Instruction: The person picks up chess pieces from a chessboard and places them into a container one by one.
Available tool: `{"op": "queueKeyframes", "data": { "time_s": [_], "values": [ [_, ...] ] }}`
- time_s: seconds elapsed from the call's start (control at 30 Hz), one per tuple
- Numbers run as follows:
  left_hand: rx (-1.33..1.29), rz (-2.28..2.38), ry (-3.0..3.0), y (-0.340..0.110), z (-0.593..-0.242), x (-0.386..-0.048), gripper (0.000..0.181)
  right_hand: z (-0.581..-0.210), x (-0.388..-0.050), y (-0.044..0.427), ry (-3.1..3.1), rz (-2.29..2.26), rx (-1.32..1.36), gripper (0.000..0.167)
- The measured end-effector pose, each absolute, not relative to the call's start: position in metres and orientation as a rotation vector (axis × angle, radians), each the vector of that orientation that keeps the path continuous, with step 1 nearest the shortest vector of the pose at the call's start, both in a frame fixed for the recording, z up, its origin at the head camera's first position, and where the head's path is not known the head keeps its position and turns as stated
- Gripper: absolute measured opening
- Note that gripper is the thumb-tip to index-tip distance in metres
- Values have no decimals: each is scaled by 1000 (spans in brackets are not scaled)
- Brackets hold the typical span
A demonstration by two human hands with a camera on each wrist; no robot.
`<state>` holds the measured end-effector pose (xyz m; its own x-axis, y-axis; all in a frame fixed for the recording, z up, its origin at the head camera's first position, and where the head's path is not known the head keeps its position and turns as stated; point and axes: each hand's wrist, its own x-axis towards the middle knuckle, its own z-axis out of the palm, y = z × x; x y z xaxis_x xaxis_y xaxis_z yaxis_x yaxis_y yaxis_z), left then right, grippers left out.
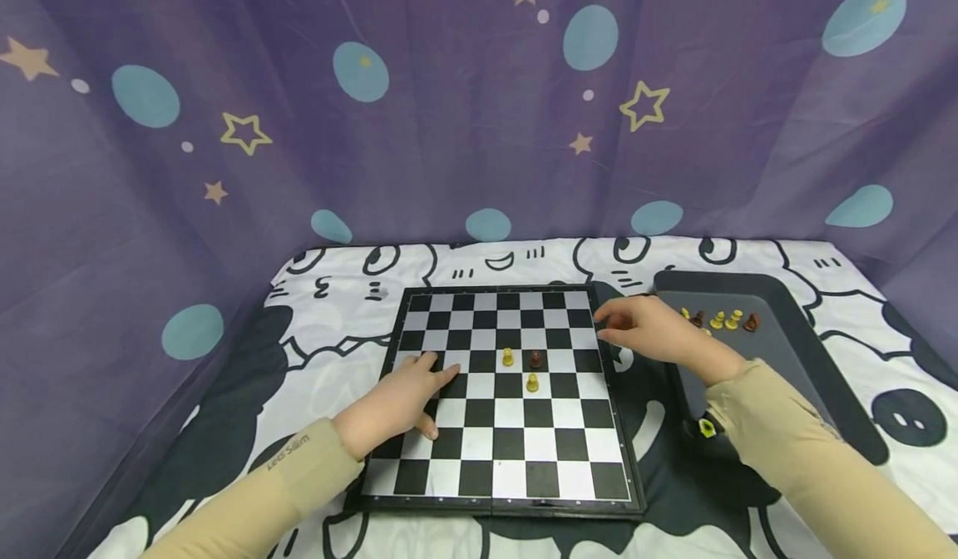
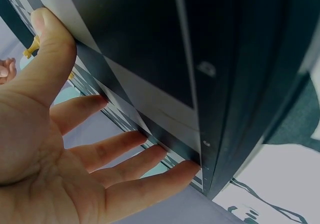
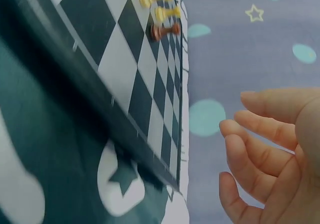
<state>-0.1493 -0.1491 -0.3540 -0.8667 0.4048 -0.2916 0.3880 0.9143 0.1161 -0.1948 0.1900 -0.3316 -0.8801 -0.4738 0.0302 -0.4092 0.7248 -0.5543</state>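
A chessboard (image 1: 479,437) with a black frame lies flat in the middle of the head view. Two yellow chess pawns (image 1: 508,358) (image 1: 532,383) and a dark brown chess piece (image 1: 535,360) stand close together near its centre. With fingers spread, my left hand (image 1: 397,401) rests on the board's left side; in the left wrist view its fingertips (image 2: 159,153) meet the squares. Over the board's right edge hovers my right hand (image 1: 651,330), its fingers loosely bent. The right wrist view shows nothing between the right thumb and fingers (image 3: 250,159).
A dark grey tray (image 1: 816,368) sits right of the board, partly under my right forearm. Several yellow and brown chess pieces (image 1: 734,319) are in its far part. A patterned white and black cloth (image 1: 337,326) covers the table; a purple curtain (image 1: 464,110) hangs behind.
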Motion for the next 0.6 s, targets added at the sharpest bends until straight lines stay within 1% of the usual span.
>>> {"op": "queueKeyframes", "data": {
  "time_s": [0.27, 0.6],
  "values": [
    [593, 83, 2762, -149, -353, -148, 92, -333, -198, 162, 2749, -850, -775, 28],
    [585, 80, 2764, -148, -353, -148, 92, -337, -202, 140, 2706, -845, -882, 29]
  ]
}}
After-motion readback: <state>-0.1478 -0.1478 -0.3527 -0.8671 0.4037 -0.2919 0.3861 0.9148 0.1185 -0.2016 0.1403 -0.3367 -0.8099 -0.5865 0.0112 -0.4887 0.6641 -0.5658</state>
